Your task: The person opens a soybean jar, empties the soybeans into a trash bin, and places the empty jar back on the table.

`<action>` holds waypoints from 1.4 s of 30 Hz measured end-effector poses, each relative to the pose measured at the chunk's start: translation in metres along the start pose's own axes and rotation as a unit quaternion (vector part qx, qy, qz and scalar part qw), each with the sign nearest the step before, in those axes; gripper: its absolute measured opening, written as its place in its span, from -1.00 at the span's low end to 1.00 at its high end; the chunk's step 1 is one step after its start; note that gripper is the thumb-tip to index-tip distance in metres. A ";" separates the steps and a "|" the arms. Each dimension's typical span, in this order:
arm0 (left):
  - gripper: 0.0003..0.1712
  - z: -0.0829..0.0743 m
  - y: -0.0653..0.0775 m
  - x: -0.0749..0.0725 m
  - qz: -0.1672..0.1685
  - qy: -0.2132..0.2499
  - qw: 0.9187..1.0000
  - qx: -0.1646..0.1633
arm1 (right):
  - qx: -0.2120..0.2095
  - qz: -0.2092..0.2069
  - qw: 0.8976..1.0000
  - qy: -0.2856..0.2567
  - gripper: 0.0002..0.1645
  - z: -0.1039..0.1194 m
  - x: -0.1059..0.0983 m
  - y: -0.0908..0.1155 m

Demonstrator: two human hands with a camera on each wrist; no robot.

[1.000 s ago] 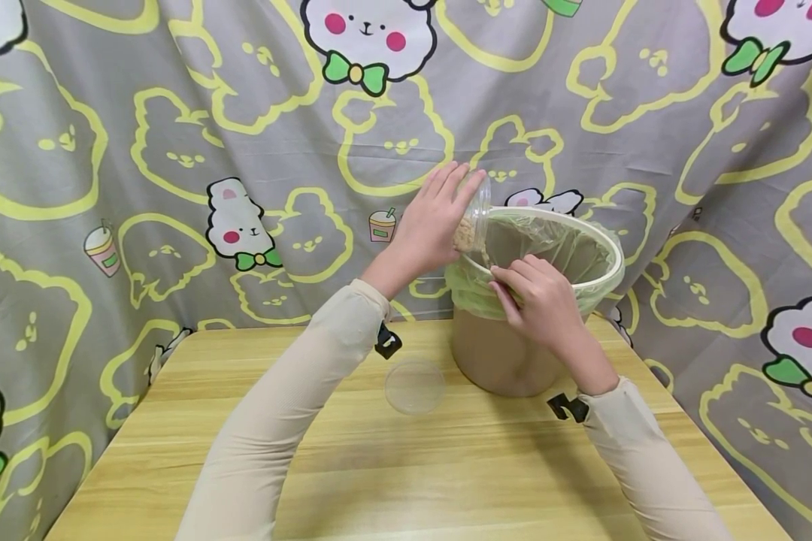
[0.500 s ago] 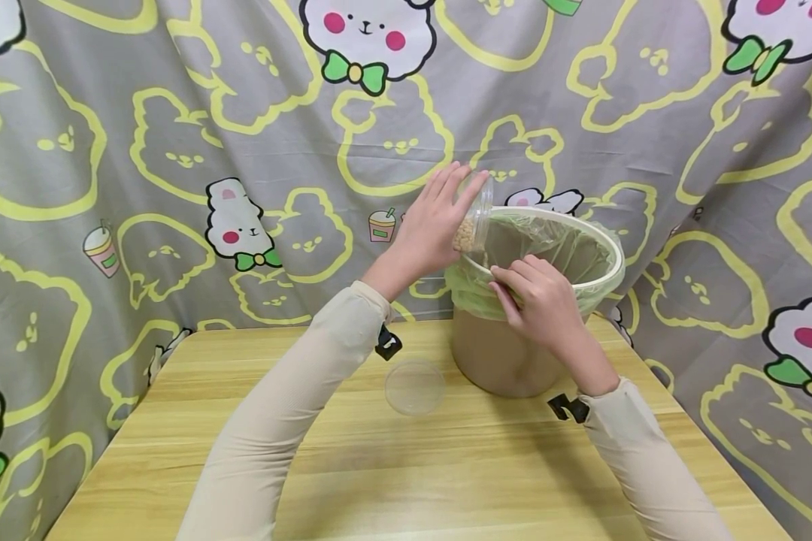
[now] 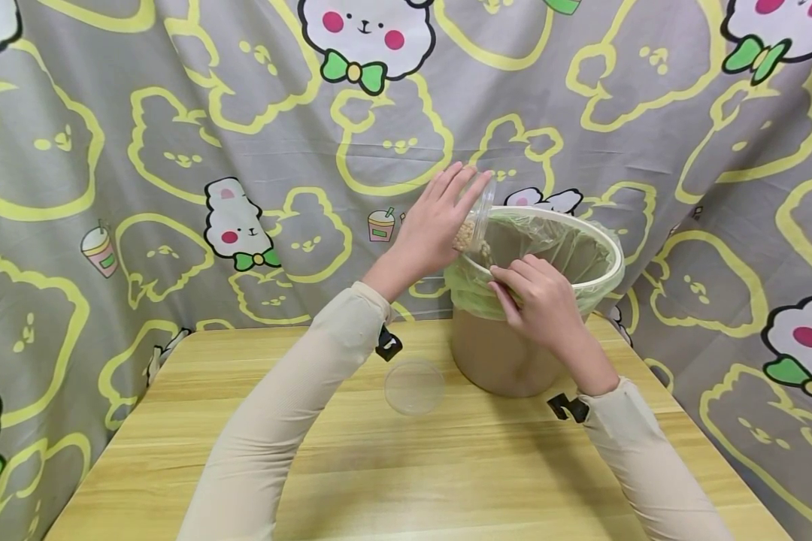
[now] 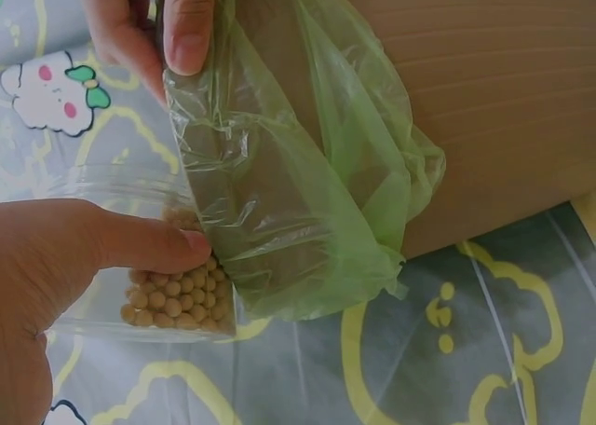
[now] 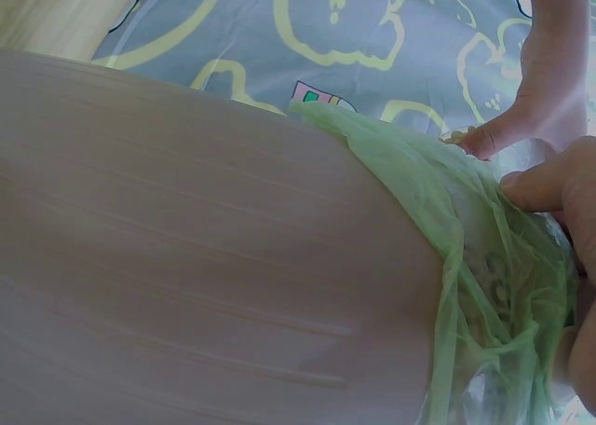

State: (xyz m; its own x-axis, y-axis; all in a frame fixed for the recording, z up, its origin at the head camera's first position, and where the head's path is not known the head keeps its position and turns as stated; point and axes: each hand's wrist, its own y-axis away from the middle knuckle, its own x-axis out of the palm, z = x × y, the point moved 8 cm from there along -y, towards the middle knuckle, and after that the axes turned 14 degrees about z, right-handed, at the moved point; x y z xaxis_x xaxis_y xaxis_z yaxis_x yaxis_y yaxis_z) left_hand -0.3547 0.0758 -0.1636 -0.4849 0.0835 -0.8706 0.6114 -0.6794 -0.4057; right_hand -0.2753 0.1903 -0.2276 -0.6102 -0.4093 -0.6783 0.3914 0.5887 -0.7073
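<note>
My left hand [image 3: 433, 225] grips a clear plastic jar [image 3: 485, 201], tilted on its side with its mouth at the left part of the bin's rim. Round beige beans that look like soybeans [image 4: 177, 299] lie along the jar's lower side, under my thumb in the left wrist view. With thumb and fingers my right hand [image 3: 541, 300] pinches the near rim of the brown bin [image 3: 497, 357], over its pale green bag [image 4: 289, 201]. The bottom of the bin's inside is hidden.
A clear round lid [image 3: 414, 387] lies flat on the wooden table [image 3: 257, 421], left of the bin. A grey patterned curtain [image 3: 277, 135] hangs close behind the table and bin.
The jar has tipped slightly further toward the bin, and its beans have shifted toward the mouth. My right hand stays on the rim; the lid has not moved.
</note>
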 end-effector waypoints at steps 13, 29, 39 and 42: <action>0.07 -0.003 0.001 0.000 -0.015 0.002 1.000 0.011 | 0.001 -0.001 1.000 0.001 -0.81 0.000 0.000 0.000; 0.12 -0.008 0.002 0.001 -0.029 -0.009 0.999 0.027 | 0.002 0.000 1.000 0.000 -0.81 0.000 0.001 0.000; 0.07 -0.010 0.002 0.003 -0.029 -0.029 0.999 0.032 | 0.003 0.000 1.000 0.001 -0.81 -0.001 0.001 0.000; 0.06 -0.010 0.002 0.003 -0.030 -0.031 0.999 0.033 | 0.003 0.000 1.000 0.000 -0.81 -0.001 0.001 0.000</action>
State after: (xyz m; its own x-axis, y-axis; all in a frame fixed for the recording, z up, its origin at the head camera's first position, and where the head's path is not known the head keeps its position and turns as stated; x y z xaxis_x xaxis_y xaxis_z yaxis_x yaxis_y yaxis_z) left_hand -0.3484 0.0820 -0.1704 -0.5592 0.0811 -0.8251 0.5389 -0.7207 -0.4361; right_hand -0.2769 0.1903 -0.2281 -0.6106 -0.4092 -0.6780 0.3958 0.5838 -0.7089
